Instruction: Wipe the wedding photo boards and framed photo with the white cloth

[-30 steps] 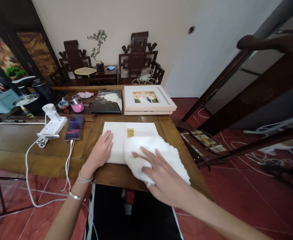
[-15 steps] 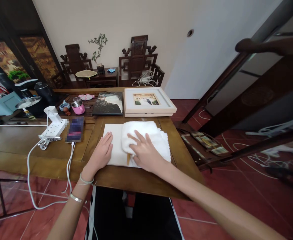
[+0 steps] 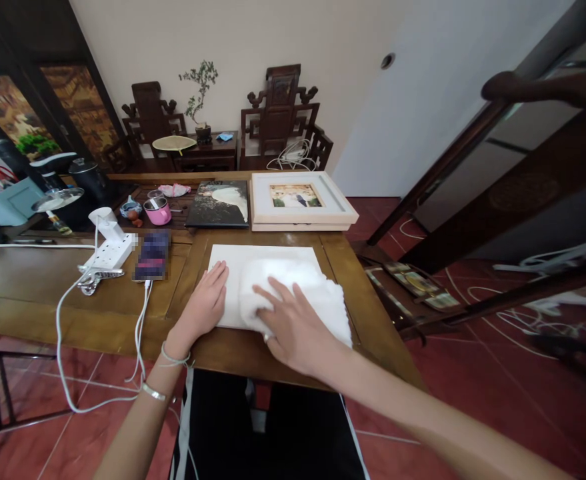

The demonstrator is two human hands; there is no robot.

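A flat white board point(image 3: 231, 257) lies on the wooden table near its front edge. Over its right part is a folded white cloth point(image 3: 330, 303), which overhangs the board's right side. My right hand point(image 3: 290, 320) rests on top of the cloth with its fingers spread, pressing it flat rather than gripping it. At the board's left edge, my left hand point(image 3: 205, 303) lies with its fingers extended, touching the board.
Behind the board are a framed picture on a pale wooden box point(image 3: 300, 217) and a dark picture panel point(image 3: 219, 203). To the left lie a phone point(image 3: 151, 257), a white power strip point(image 3: 114, 252), cables and a pink cup point(image 3: 157, 211).
My right hand and the cloth have moved slightly down towards me, uncovering the board's upper edge. My left hand stays at the board's left edge.
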